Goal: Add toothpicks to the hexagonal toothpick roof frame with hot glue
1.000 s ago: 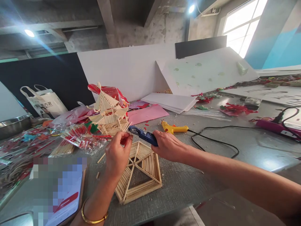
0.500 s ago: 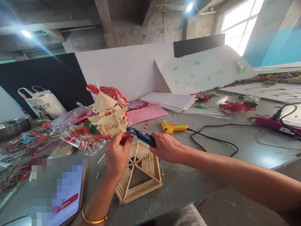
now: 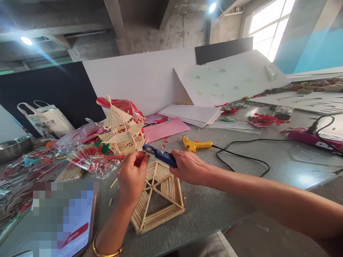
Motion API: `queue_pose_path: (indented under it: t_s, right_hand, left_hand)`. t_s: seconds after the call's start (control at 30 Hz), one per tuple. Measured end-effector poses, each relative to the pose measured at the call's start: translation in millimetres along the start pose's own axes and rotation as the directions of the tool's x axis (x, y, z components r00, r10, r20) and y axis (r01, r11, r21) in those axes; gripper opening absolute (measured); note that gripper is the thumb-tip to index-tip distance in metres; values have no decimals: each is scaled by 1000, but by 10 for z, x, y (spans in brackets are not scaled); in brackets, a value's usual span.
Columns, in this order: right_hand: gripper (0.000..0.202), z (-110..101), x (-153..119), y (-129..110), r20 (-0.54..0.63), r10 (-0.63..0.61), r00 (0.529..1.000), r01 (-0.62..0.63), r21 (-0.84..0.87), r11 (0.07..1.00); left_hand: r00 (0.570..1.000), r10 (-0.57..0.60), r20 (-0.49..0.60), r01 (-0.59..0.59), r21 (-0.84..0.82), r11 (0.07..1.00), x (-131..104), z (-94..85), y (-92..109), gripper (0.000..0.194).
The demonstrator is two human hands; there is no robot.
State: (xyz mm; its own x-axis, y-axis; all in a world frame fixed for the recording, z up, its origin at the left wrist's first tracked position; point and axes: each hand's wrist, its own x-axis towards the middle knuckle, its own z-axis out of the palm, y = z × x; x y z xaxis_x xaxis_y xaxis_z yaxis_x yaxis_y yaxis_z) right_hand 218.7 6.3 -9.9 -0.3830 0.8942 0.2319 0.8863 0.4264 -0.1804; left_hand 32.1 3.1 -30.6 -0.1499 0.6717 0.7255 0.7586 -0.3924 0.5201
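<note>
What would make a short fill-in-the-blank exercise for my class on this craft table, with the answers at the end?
1. The right hand grips a hand tool coloured ____.
2. The glue gun is ____.
3. The arm wearing the gold bangle is the ____ one.
4. The plastic bag behind the stick pagoda is mainly ____.

Missing words: blue; yellow; left; red.

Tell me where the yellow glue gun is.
In the head view, the yellow glue gun lies on the table right of centre, just beyond the right hand.

Blue tool [image 3: 162,156] partly hidden by the right hand [image 3: 189,166], metal bowl [image 3: 15,149] cut off
</note>
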Motion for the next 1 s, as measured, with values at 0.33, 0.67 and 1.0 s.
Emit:
queue_pose_path:
  t_s: [0.33,0.67,1.0]
  right_hand:
    - [17,25,-3,-5,0,8,1000,-8,16,1000]
    - [17,13,-10,-11,6,-5,1000,5,37,999]
    - [23,-25,40,-40,26,60,998,-60,-1,998]
  left_hand:
    - [998,39,-43,-38,16,999,5,3,0,13]
    - [996,52,-77,-49,39,998,4,12,-10,16]
    - [995,45,-88,-40,54,998,-7,43,-9,11]
